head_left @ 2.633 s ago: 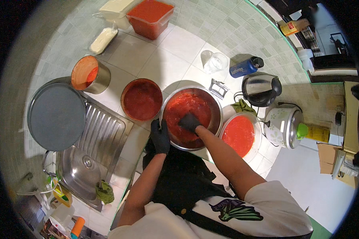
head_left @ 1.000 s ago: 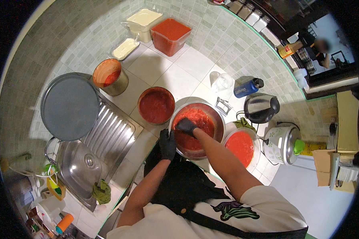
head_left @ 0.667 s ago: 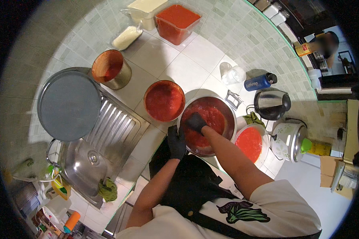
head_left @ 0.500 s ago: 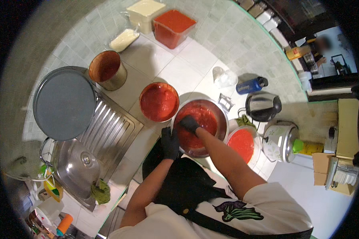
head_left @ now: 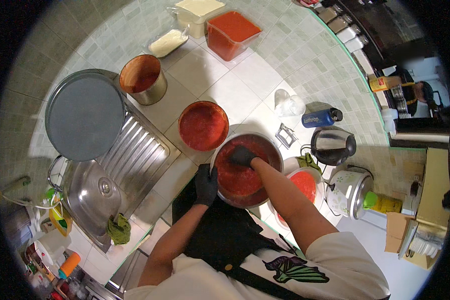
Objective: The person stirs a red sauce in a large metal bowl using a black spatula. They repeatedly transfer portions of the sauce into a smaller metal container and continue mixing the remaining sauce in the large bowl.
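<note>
A metal bowl (head_left: 280, 161) of chunky red tomato sauce (head_left: 240, 181) stands on the counter in front of me. My left hand (head_left: 205, 186), in a black glove, grips the bowl's left rim. Inside the bowl, my right hand (head_left: 242, 156), gloved alike, is down in the sauce, and its fingers are hidden there. Just beyond the bowl at left stands a round can (head_left: 203, 126) holding red sauce. To the right, partly under my right forearm, is a pale tub (head_left: 321, 186) of smooth red sauce.
At left are a steel sink (head_left: 92, 192) and a large round grey tray (head_left: 85, 116). An empty-looking can (head_left: 152, 91) and a clear container of red sauce (head_left: 232, 35) stand farther back. A blue bottle (head_left: 319, 118), a kettle (head_left: 332, 145) and a rice cooker (head_left: 349, 192) line the right.
The whole view has shifted slightly. My right hand has moved a little toward the far side within the bowl; my left hand keeps its grip on the rim.
</note>
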